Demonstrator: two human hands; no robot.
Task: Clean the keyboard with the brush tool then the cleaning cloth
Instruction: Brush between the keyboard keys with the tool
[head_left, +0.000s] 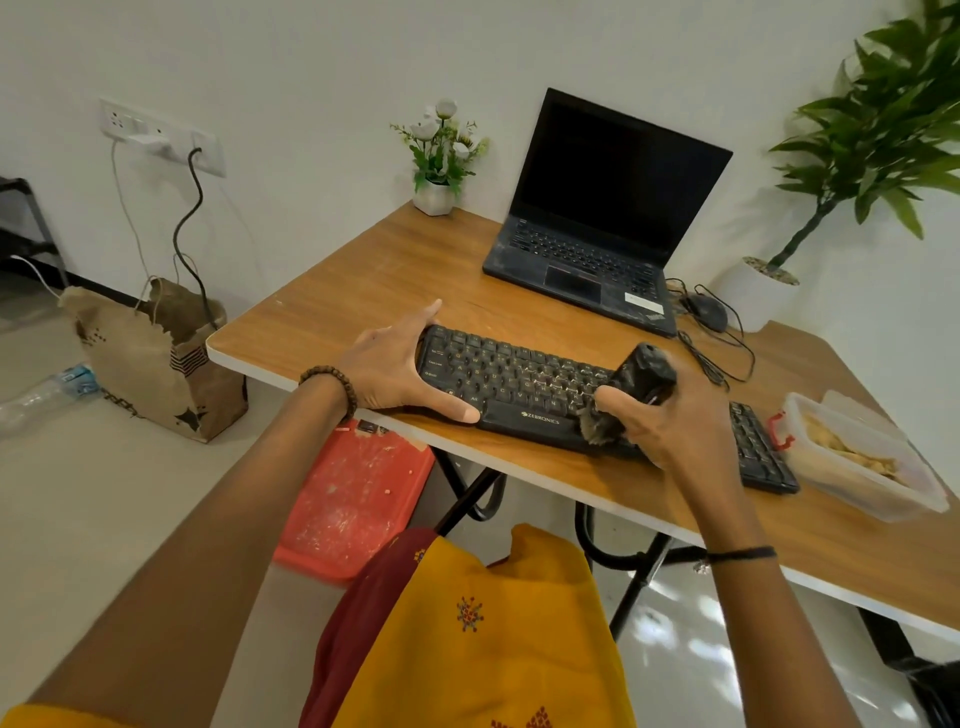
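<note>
A black keyboard (524, 387) lies across the near edge of the wooden table (374, 280). My left hand (400, 366) grips its left end, thumb on the front rim and fingers over the far corner. My right hand (670, 421) is closed around a black brush tool (641, 374), handle pointing up and away. The brush's brownish bristles (597, 428) touch the keyboard near the right end of the space bar. My right hand hides the middle-right keys. No cleaning cloth can be told apart in view.
A black laptop (597, 218) stands open at the back, a wired mouse (706, 312) to its right. A clear plastic box (862, 457) sits right of the keyboard. A small flower pot (436, 195) stands at the far corner. On the floor are a paper bag (150, 358) and a red tray (348, 499).
</note>
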